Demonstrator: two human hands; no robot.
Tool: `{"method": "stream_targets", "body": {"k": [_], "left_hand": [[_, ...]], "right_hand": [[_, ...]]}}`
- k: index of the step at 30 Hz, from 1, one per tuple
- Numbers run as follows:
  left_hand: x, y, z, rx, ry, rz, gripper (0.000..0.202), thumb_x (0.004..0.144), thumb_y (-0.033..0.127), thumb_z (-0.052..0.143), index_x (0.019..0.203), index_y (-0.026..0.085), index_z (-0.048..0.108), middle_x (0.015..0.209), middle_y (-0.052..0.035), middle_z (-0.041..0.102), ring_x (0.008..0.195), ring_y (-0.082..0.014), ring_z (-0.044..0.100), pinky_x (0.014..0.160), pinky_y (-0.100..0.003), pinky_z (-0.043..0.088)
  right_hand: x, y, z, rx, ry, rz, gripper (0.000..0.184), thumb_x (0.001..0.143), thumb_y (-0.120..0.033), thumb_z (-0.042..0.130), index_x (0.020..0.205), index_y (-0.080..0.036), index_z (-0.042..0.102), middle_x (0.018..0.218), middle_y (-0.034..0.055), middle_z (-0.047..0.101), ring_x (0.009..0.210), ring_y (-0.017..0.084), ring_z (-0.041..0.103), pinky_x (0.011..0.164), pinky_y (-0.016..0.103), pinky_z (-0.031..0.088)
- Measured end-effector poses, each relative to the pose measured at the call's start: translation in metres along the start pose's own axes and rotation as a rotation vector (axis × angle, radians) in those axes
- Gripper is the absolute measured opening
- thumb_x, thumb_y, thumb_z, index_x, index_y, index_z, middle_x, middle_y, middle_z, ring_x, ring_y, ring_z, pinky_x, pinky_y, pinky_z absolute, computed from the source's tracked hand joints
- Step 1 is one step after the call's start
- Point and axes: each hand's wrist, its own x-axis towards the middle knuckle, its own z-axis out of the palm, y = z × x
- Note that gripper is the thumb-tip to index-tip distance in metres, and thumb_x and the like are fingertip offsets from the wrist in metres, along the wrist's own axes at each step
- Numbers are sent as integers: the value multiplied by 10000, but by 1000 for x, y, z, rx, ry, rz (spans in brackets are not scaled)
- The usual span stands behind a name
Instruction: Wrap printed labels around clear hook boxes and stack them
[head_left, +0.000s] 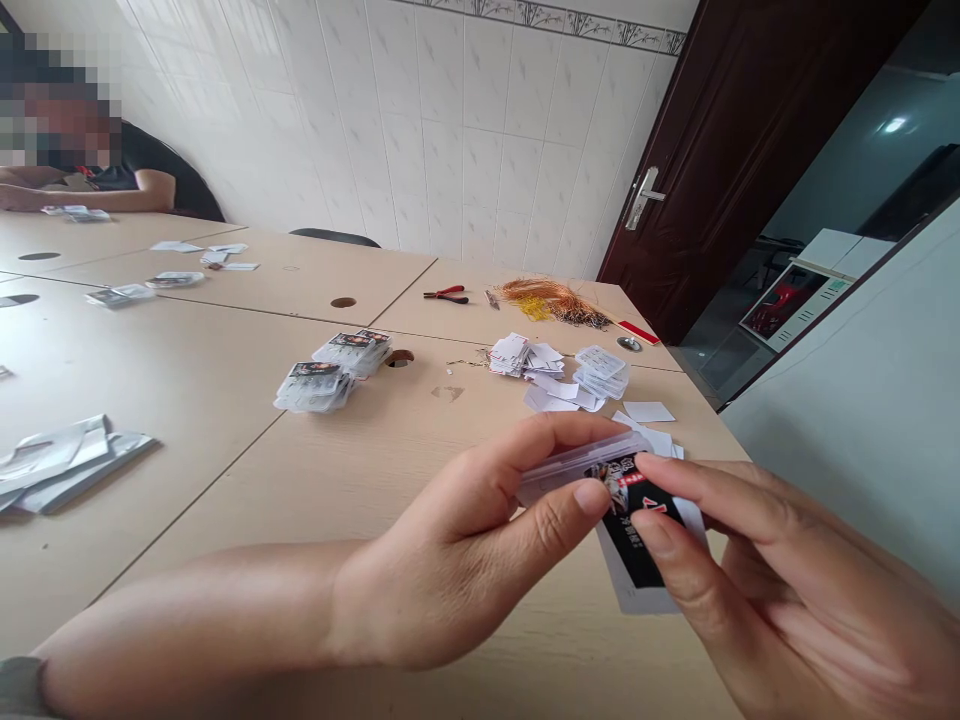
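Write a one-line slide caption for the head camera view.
Left hand and right hand hold a clear plastic case and black-printed card over a table, near packets, pliers and wire.

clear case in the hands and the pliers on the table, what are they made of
The clear case looks like moulded plastic: see-through, with a soft shine. The pliers seem to have a dark steel head and red grips, plastic or rubber, too small to tell which.
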Motion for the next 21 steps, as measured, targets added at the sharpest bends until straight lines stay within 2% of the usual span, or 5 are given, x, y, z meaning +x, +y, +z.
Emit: {"method": "stream_targets", "body": {"k": [5,17,21], "left_hand": [[0,-1,1,1,11,2,215,1028,299,610,1227,222,639,1257,-40,736,1178,-185,673,902,-234,563],[0,3,3,15,43,13,183,1019,288,618,1181,214,661,1227,-46,751,1176,-191,683,972,-257,563],[1,2,2,29,53,19,195,1021,296,618,1192,212,661,1233,-45,745,1170,-184,678,943,-243,565]], "right_hand": [[-1,-2,2,14,12,13,164,943,-196,676,1101,-231,702,957,-13,816,729,100,766,816,165,638],[-2,3,2,14,7,-13,215,926,-167,687,1130,-233,706,967,-6,817,695,122,773,756,200,665],[-1,4,1,6,-12,-57,231,919,-158,700,1142,-221,699,951,-12,805,732,100,774,781,153,644]]}}
